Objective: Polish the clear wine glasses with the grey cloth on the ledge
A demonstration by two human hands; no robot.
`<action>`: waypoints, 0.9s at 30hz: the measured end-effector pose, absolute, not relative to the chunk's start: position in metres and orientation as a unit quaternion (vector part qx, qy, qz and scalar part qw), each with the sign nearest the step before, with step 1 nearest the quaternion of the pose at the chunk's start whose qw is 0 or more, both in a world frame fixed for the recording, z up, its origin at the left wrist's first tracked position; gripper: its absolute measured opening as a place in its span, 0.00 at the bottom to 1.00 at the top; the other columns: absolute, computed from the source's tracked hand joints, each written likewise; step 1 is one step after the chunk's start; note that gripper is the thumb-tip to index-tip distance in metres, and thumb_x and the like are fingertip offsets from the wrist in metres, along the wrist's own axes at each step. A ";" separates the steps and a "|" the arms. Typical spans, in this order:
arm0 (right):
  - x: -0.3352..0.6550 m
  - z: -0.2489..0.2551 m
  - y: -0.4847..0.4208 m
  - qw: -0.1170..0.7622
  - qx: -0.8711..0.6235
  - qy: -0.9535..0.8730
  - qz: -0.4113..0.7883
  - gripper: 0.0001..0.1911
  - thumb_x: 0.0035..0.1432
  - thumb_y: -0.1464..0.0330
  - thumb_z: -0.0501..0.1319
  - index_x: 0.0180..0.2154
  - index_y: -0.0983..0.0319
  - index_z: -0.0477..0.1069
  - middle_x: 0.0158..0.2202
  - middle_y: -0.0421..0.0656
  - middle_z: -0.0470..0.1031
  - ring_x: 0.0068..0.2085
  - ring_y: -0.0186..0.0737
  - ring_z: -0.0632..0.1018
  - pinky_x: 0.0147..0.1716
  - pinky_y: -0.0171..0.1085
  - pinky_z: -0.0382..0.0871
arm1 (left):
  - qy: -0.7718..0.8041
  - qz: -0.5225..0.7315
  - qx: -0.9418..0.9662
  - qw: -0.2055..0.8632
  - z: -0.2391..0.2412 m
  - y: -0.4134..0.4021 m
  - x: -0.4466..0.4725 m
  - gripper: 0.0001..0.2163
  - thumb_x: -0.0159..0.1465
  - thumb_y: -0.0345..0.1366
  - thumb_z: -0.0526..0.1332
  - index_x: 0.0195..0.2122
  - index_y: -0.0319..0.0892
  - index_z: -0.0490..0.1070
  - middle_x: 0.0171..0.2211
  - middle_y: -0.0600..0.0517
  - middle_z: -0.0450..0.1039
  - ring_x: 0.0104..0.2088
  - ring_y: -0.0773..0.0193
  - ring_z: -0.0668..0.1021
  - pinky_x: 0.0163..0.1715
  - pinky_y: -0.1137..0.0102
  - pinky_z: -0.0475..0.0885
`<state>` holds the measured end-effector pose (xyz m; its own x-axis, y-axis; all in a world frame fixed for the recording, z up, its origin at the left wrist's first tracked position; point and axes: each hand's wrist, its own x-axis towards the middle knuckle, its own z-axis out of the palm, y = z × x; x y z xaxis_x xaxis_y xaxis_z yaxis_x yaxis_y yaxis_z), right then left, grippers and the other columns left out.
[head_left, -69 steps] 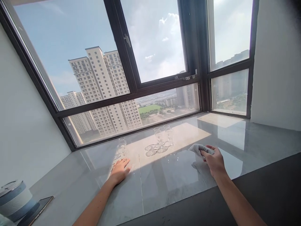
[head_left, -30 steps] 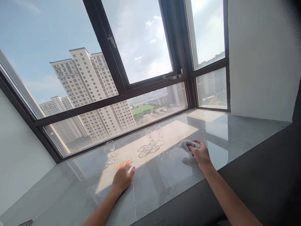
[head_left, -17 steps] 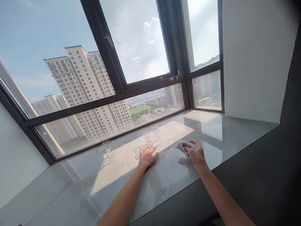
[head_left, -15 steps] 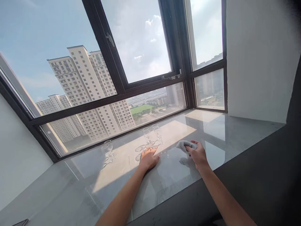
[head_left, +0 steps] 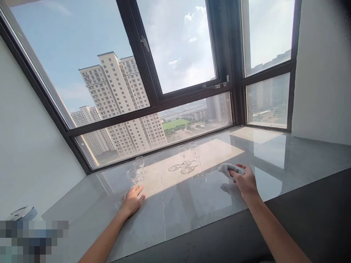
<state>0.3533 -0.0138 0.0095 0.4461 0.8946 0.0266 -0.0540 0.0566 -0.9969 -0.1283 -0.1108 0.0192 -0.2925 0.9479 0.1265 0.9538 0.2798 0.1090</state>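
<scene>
My left hand (head_left: 132, 201) is at the near side of the left group of clear stemmed glasses. Its fingers are stretched out and apart, at the foot of the nearest glass (head_left: 133, 175); whether they touch it I cannot tell. Just behind that one stands another stemmed glass (head_left: 139, 162). Farther right, several upright stemmed glasses (head_left: 195, 151) stand in a sunlit patch and cast rounded shadows. My right hand (head_left: 245, 180) holds a bunched pale grey cloth (head_left: 229, 171) above the glossy sill, where its reflection shows.
The wide grey tiled sill (head_left: 186, 215) runs beneath dark-framed windows (head_left: 153, 109), with its front edge dropping off toward me. White walls (head_left: 323, 80) close both sides. A round whitish object (head_left: 23, 213) appears at lower left, beside a pixelated patch.
My left hand has moved from the right glasses leftward to the left group. My right hand keeps hold of the cloth. The view has turned somewhat left.
</scene>
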 end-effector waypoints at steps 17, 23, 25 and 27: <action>0.354 0.011 -0.013 0.622 -0.569 -0.372 0.387 0.33 0.42 0.58 0.67 0.50 0.62 0.65 0.44 0.52 0.73 0.34 0.44 0.74 0.25 0.37 0.67 | -0.601 -0.226 -0.765 0.046 0.021 -0.120 -0.064 0.10 0.66 0.39 0.51 0.40 0.46 0.72 0.43 0.48 0.74 0.46 0.57 0.75 0.49 0.61 0.70; 0.352 0.014 -0.015 0.631 -0.566 -0.368 0.382 0.32 0.43 0.58 0.67 0.50 0.62 0.65 0.42 0.51 0.73 0.35 0.45 0.74 0.26 0.38 0.68 | -0.536 -0.246 -0.807 -0.031 0.017 -0.026 0.031 0.19 0.63 0.41 0.57 0.55 0.47 0.70 0.59 0.45 0.66 0.59 0.52 0.68 0.59 0.57 0.63; 0.352 0.014 -0.015 0.634 -0.564 -0.368 0.381 0.32 0.43 0.58 0.67 0.50 0.62 0.65 0.41 0.50 0.74 0.34 0.45 0.74 0.26 0.38 0.68 | -0.596 -0.244 -0.764 -0.038 0.015 0.007 0.055 0.23 0.63 0.45 0.57 0.59 0.48 0.67 0.66 0.45 0.58 0.65 0.48 0.61 0.62 0.54 0.58; 0.351 0.013 -0.015 0.635 -0.563 -0.371 0.378 0.31 0.43 0.58 0.67 0.50 0.62 0.65 0.40 0.49 0.74 0.33 0.44 0.74 0.26 0.38 0.68 | -0.653 -0.244 -0.715 -0.048 0.015 0.033 0.071 0.25 0.63 0.48 0.56 0.61 0.50 0.66 0.70 0.48 0.49 0.68 0.46 0.54 0.65 0.52 0.52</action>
